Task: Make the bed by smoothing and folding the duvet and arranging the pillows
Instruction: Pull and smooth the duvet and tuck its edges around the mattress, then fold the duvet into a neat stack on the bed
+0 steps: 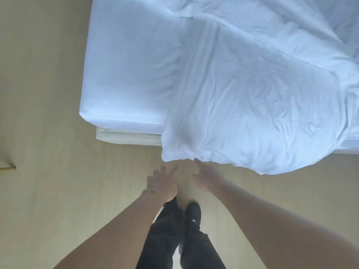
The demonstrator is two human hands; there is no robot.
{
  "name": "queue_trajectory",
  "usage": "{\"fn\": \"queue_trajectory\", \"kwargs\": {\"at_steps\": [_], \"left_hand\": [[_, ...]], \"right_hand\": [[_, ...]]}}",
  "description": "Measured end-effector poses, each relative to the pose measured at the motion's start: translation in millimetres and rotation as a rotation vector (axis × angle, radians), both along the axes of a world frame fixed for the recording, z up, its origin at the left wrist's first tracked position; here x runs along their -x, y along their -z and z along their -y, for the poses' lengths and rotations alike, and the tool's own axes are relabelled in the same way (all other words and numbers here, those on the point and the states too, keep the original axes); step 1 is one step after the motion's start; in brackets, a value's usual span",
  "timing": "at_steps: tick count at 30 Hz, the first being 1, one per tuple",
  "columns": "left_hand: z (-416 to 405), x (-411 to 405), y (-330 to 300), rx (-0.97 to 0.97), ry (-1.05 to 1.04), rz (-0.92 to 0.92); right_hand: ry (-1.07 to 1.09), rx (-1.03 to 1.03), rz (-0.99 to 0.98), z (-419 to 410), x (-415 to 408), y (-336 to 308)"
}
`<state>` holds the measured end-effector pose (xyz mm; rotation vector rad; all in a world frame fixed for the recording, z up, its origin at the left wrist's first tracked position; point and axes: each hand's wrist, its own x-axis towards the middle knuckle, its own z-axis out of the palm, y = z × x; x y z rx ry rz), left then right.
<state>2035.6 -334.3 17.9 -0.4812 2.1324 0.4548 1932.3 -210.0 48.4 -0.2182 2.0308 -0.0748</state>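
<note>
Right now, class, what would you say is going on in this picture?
A person stands at the foot corner of a bed, both arms stretched toward a rumpled white duvet whose corner hangs over the mattress edge. The left hand is open with fingers spread, just short of the fabric. The right hand is also open, its fingertips reaching the duvet's hanging corner. Neither grips it yet. The fitted sheet on the left lies bare.

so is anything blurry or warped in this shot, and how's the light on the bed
Head view: both hands are motion-blurred, the left hand more than the right hand; wide-angle warp bows the mattress edges; soft bluish daylight on the duvet, faint crease shadows, no glare.
</note>
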Motion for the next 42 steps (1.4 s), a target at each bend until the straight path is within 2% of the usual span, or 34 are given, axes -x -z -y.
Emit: {"fn": "queue_trajectory", "kwargs": {"at_steps": [3, 8, 11, 17, 22, 31, 37, 42], "left_hand": [[7, -13, -68, 0.093, -0.037, -0.165], [60, -30, -169, 0.152, -0.108, -0.31], [133, -42, -208, 0.156, -0.168, -0.38], [323, -70, -273, 0.252, -0.161, -0.475], [434, -59, -297, 0.25, -0.13, -0.487], [546, 71, -289, 0.178, 0.059, -0.549], [642, 208, -275, 0.137, 0.141, -0.519], [738, 329, -295, 0.145, 0.175, -0.46]], "right_hand": [[-0.094, 0.069, -0.126, 15, -22, -66], [-0.154, 0.162, -0.262, 93, -44, -154], [-0.163, 0.205, -0.314, 163, -53, -187], [-0.108, 0.314, -0.476, 328, -73, -232], [-0.032, 0.341, -0.522, 416, -72, -255], [0.243, 0.336, -0.538, 513, 46, -234], [0.441, 0.364, -0.44, 621, 161, -189], [0.561, 0.397, -0.414, 715, 270, -203]]}}
